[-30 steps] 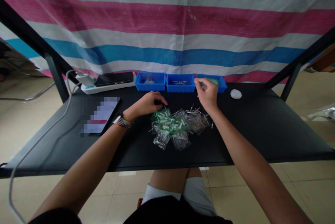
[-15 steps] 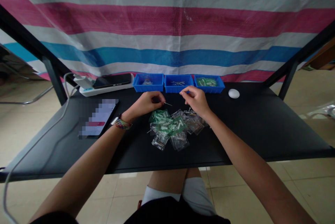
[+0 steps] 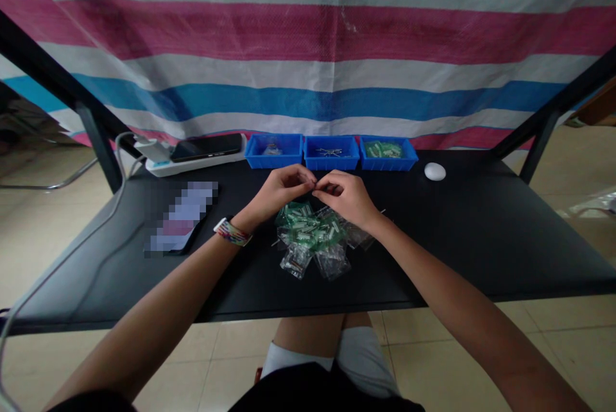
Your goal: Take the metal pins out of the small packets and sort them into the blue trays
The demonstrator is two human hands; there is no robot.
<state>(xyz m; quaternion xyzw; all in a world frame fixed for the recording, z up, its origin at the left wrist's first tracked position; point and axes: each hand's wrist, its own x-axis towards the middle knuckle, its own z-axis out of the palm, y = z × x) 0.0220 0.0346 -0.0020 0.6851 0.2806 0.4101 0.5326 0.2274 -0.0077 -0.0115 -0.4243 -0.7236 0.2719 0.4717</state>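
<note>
My left hand [image 3: 290, 187] and my right hand [image 3: 347, 197] meet fingertip to fingertip above the heap, both pinched closed. A long thin screw showed in the left fingers a moment earlier; now the fingertips hide it. What the right fingers pinch, I cannot make out. Below them lie small green bags [image 3: 310, 229] with pale plugs inside, and clear plastic bags [image 3: 332, 260] with small parts. Loose screws stick out around the heap. Just behind my hands, the middle blue bin [image 3: 332, 163] holds several long screws [image 3: 329, 152].
The left blue bin [image 3: 274, 161] holds a few small clear bags, the right blue bin [image 3: 389, 163] green bags. A white egg-shaped object [image 3: 435, 172] lies at right. At left are a phone [image 3: 185, 223], a power strip [image 3: 192, 164] with a black phone [image 3: 206, 147] on it, and a cable.
My right hand has come down and left, and my left hand has moved right, so their fingertips meet. The screw that stuck out of my left fingers is hidden now.
</note>
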